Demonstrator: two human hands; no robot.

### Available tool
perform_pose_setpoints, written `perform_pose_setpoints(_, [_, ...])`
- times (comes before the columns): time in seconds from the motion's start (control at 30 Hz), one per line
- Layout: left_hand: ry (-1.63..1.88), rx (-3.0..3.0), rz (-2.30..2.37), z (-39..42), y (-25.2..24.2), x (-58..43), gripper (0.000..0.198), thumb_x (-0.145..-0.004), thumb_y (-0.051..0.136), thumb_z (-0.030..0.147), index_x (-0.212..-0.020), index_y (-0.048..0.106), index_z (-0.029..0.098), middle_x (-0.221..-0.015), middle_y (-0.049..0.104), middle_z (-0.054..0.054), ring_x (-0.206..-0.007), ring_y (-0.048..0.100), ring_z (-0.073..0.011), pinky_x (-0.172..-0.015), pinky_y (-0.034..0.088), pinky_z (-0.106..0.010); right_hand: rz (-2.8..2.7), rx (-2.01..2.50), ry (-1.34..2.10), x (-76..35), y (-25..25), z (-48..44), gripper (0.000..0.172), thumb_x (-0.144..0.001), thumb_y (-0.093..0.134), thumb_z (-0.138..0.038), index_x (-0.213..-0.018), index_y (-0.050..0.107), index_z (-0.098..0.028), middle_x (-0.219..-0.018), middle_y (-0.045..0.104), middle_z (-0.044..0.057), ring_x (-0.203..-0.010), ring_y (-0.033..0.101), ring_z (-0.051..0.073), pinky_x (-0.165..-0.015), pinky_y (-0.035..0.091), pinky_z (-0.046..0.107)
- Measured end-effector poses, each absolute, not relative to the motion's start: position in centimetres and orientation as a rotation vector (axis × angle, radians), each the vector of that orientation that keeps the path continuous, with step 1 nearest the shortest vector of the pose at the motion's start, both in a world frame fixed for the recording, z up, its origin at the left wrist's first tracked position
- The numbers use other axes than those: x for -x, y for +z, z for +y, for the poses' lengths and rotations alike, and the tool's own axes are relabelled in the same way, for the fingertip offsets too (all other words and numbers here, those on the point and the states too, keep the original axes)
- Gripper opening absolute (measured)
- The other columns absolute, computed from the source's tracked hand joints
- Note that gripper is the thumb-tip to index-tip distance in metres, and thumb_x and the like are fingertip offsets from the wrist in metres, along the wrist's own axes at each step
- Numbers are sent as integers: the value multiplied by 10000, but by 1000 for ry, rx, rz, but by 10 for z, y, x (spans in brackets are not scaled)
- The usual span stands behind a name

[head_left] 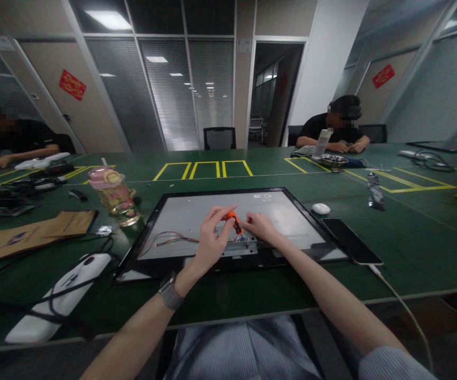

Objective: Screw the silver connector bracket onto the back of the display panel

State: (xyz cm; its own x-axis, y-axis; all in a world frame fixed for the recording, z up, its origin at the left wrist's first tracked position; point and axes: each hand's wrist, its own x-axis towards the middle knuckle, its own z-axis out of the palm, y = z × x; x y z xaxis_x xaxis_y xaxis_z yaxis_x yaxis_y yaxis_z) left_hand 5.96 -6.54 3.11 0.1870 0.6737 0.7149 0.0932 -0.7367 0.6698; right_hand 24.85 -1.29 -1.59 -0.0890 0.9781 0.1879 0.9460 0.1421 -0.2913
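My left hand (212, 236) is closed around the orange and black handle of a screwdriver (234, 222). The tool is tilted, its lower end at a small metal bracket (248, 246) near the front edge of a flat display panel (287, 211). The panel lies with its grey metal back up, inside a black frame. Just right of the screwdriver, my right hand (260, 227) has its fingers curled together low over the panel; what they hold, if anything, is hidden. Thin coloured wires (173, 237) run across the panel left of my left hand.
Left of the panel stand a drink cup with straw (115, 195), a brown paper bag (34, 237) and a white power strip (62, 295) with black cables. On the right lie a phone (351, 241) on a cable and a white earbud case (321, 209). Two people sit across the green table.
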Motion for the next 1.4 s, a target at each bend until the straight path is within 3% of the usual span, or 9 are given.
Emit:
perform_pose_setpoints(0.13, [1610, -1970, 814, -64, 31, -59, 249, -843, 611, 279, -1081, 662, 223, -913, 521, -32, -843, 549, -146, -793, 478, -286, -2103, 1849, 144, -248, -13, -14, 385, -874, 507, -532, -710, 584, -192, -666, 645, 32, -642, 585, 154, -528, 268, 239])
perform_pose_setpoints(0.3, [1560, -1946, 727, -64, 34, -57, 314, -942, 421, 253, -1194, 607, 229, -1145, 542, -78, -1036, 556, -175, -923, 454, -333, -2091, 1856, 163, -248, -13, -14, 359, -869, 524, -518, -724, 590, -197, -670, 650, 27, -624, 576, 148, -518, 262, 237])
perform_pose_setpoints(0.43, [1549, -1904, 687, -67, 35, -58, 282, -911, 491, 239, -1160, 622, 213, -987, 580, -55, -911, 588, -144, -812, 499, -274, -2095, 1855, 152, -249, -16, -12, 355, -863, 534, -514, -714, 586, -196, -674, 654, 31, -631, 582, 149, -522, 262, 233])
perform_pose_setpoints(0.6, [1628, -1786, 797, -62, 30, -62, 151, -814, 640, 278, -936, 661, 191, -890, 519, -18, -811, 564, -116, -731, 512, -237, -2106, 1839, 130, -249, -17, -12, 365, -869, 519, -516, -708, 578, -194, -681, 657, 35, -639, 588, 155, -521, 259, 240])
perform_pose_setpoints(0.77, [1690, -1616, 883, -52, 24, -62, 217, -729, 719, 307, -810, 591, 151, -803, 520, 2, -746, 559, -110, -713, 502, -238, -2104, 1864, 142, -249, -16, -12, 379, -868, 513, -533, -715, 584, -194, -685, 660, 37, -651, 595, 159, -521, 266, 245])
perform_pose_setpoints(1.13, [1462, -1633, 651, -57, 31, -59, 270, -890, 507, 256, -1126, 606, 170, -1028, 634, -78, -987, 605, -167, -890, 471, -295, -2077, 1845, 149, -248, -14, -15, 357, -862, 532, -513, -707, 591, -196, -657, 645, 29, -627, 575, 154, -519, 262, 243])
perform_pose_setpoints(1.23, [1510, -1633, 716, -54, 31, -59, 246, -849, 582, 284, -1062, 662, 192, -1039, 601, -68, -968, 592, -160, -823, 491, -260, -2076, 1845, 153, -248, -14, -15, 357, -860, 535, -510, -697, 582, -196, -652, 644, 28, -616, 571, 154, -510, 253, 242])
perform_pose_setpoints(1.4, [1613, -1674, 849, -50, 31, -55, 185, -836, 606, 277, -962, 703, 183, -872, 576, -34, -821, 584, -129, -752, 487, -233, -2074, 1826, 147, -248, -16, -14, 365, -864, 527, -512, -689, 578, -196, -644, 640, 26, -612, 566, 151, -513, 253, 241])
